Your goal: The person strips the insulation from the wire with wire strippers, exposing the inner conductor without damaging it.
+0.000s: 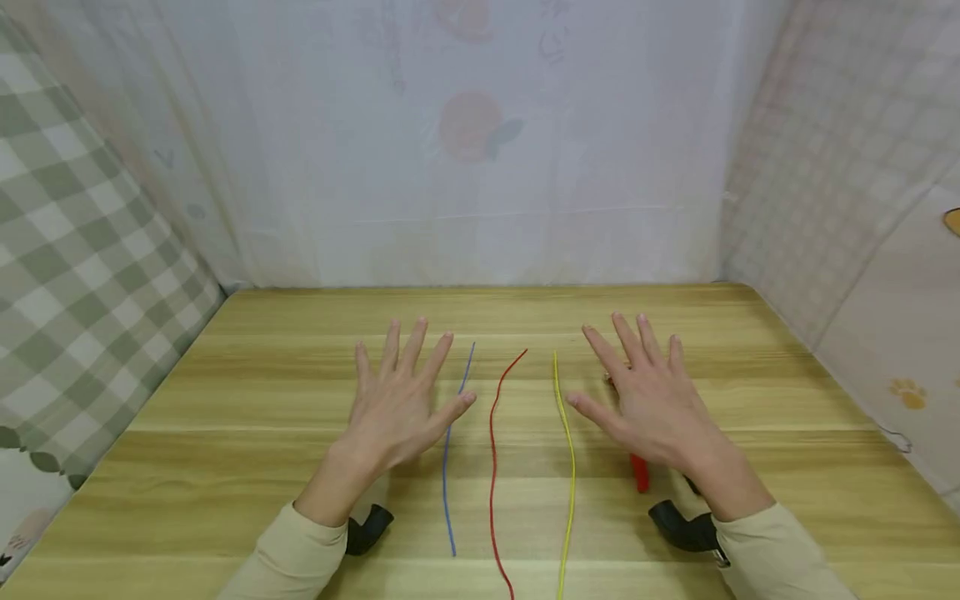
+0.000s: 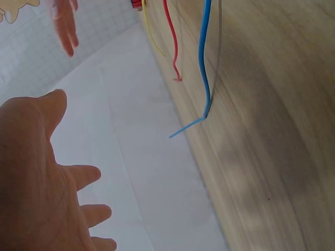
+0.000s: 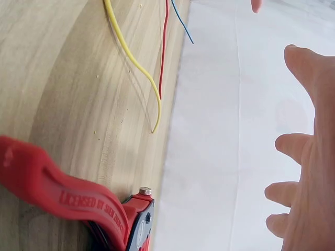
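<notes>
My left hand (image 1: 393,412) hovers above the table with fingers spread and palm down, holding nothing. Beside its thumb runs a blue wire (image 1: 446,479), bent near its far end in the left wrist view. A wavy red wire (image 1: 492,450) lies in the middle, between the two hands. To its right is a yellow wire (image 1: 572,475), close to the thumb of my right hand (image 1: 651,408). That hand is also raised, spread and without anything in it. Below it lies a red-handled plier-like tool (image 3: 73,196) with a small metal knob, mostly hidden by the hand in the head view.
The wood-grain table (image 1: 247,400) reaches back to a pale covered wall (image 1: 337,167). A green checked cloth (image 1: 75,250) lines the left side, a patterned sheet (image 1: 847,208) the right. Black curved pieces (image 1: 369,530) stick out beside both wrists.
</notes>
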{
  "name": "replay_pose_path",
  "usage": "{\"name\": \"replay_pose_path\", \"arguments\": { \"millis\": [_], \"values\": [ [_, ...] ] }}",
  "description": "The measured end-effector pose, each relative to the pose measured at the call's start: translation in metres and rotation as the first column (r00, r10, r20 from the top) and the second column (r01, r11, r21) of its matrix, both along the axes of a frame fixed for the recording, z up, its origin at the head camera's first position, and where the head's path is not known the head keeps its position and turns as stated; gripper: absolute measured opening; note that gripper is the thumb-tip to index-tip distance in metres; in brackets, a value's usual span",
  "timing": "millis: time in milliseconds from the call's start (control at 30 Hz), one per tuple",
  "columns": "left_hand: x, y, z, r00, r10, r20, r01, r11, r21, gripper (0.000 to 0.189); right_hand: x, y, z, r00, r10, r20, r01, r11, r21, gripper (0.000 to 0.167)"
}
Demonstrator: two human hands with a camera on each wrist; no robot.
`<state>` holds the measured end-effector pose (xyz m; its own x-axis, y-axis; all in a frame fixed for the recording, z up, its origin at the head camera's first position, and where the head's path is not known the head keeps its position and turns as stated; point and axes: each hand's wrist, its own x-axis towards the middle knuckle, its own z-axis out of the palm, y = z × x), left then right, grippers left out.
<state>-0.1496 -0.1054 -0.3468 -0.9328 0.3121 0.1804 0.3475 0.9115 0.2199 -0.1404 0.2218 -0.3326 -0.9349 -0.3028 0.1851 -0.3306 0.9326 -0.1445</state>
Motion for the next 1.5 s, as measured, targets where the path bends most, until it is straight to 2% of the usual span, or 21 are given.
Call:
{"name": "replay_pose_path", "arguments": {
  "millis": [167, 267, 433, 533, 600, 700, 733, 800, 933, 967, 1033, 1067, 1167, 1233, 1267, 1300, 1433, 1467, 1500],
  "values": [
    [0.001, 0.004, 0.002, 1.0, -0.009, -0.011, 0.009, 1.0, -0.01, 0.085, 0.004, 0.005, 0.004, 1.0, -0.006, -0.005, 0.006, 1.0, -0.011, 0.089],
    [0.002, 0.006, 0.004, 1.0, -0.022, 0.005, 0.022, 1.0, -0.013, 0.085, 0.007, 0.009, 0.01, 1.0, -0.021, 0.003, 0.021, 0.999, -0.043, 0.089],
    [0.008, 0.013, 0.006, 0.996, -0.079, 0.041, 0.08, 0.997, -0.012, 0.083, 0.015, 0.019, 0.017, 0.993, -0.115, 0.032, 0.117, 0.991, -0.065, 0.09],
    [0.011, 0.022, 0.01, 0.99, -0.133, 0.045, 0.132, 0.991, 0.024, 0.075, 0.021, 0.026, 0.013, 0.973, -0.199, 0.115, 0.204, 0.979, -0.03, 0.095],
    [0.01, 0.033, 0.015, 0.983, -0.172, 0.066, 0.168, 0.984, 0.054, 0.063, 0.024, 0.029, 0.007, 0.951, -0.246, 0.187, 0.25, 0.968, 0.001, 0.099],
    [0.0, 0.057, 0.02, 0.965, -0.227, 0.129, 0.218, 0.973, 0.081, 0.042, 0.027, 0.032, -0.005, 0.917, -0.29, 0.274, 0.289, 0.956, 0.044, 0.109],
    [-0.005, 0.067, 0.021, 0.957, -0.237, 0.168, 0.225, 0.97, 0.086, 0.036, 0.028, 0.033, -0.009, 0.911, -0.298, 0.286, 0.296, 0.954, 0.052, 0.111],
    [-0.015, 0.087, 0.018, 0.938, -0.247, 0.242, 0.236, 0.969, 0.078, 0.034, 0.031, 0.031, -0.016, 0.901, -0.314, 0.3, 0.31, 0.949, 0.062, 0.113],
    [-0.034, 0.119, 0.005, 0.905, -0.214, 0.368, 0.214, 0.976, 0.043, 0.054, 0.033, 0.026, -0.027, 0.895, -0.336, 0.292, 0.333, 0.941, 0.063, 0.11],
    [-0.041, 0.125, -0.005, 0.906, -0.203, 0.37, 0.207, 0.978, 0.03, 0.057, 0.034, 0.024, -0.029, 0.896, -0.338, 0.29, 0.335, 0.94, 0.062, 0.108],
    [-0.05, 0.134, -0.017, 0.899, -0.169, 0.404, 0.178, 0.984, 0.017, 0.058, 0.034, 0.021, -0.03, 0.895, -0.341, 0.288, 0.339, 0.939, 0.057, 0.106],
    [-0.056, 0.138, -0.027, 0.901, -0.151, 0.407, 0.162, 0.987, 0.009, 0.057, 0.034, 0.019, -0.031, 0.895, -0.341, 0.287, 0.341, 0.939, 0.053, 0.105],
    [-0.063, 0.145, -0.038, 0.888, -0.12, 0.443, 0.123, 0.992, 0.023, 0.056, 0.034, 0.017, -0.03, 0.902, -0.34, 0.267, 0.343, 0.939, 0.035, 0.098],
    [-0.061, 0.147, -0.032, 0.867, -0.114, 0.485, 0.103, 0.993, 0.05, 0.057, 0.034, 0.016, -0.028, 0.903, -0.345, 0.257, 0.35, 0.936, 0.026, 0.094],
    [-0.064, 0.148, -0.039, 0.871, -0.117, 0.478, 0.101, 0.993, 0.06, 0.057, 0.035, 0.016, -0.028, 0.904, -0.345, 0.252, 0.351, 0.936, 0.023, 0.092],
    [-0.062, 0.148, -0.034, 0.858, -0.123, 0.499, 0.094, 0.992, 0.083, 0.056, 0.035, 0.016, -0.027, 0.905, -0.345, 0.25, 0.351, 0.936, 0.02, 0.09],
    [-0.063, 0.148, -0.039, 0.857, -0.144, 0.494, 0.082, 0.986, 0.145, 0.045, 0.038, 0.017, -0.025, 0.906, -0.345, 0.246, 0.353, 0.935, 0.01, 0.086],
    [-0.062, 0.148, -0.038, 0.858, -0.149, 0.492, 0.077, 0.984, 0.163, 0.042, 0.039, 0.017, -0.024, 0.906, -0.346, 0.244, 0.355, 0.935, 0.007, 0.085],
    [-0.058, 0.148, -0.031, 0.851, -0.154, 0.502, 0.068, 0.98, 0.184, 0.041, 0.039, 0.018, -0.023, 0.906, -0.347, 0.243, 0.356, 0.934, 0.004, 0.085]
  ]
}}
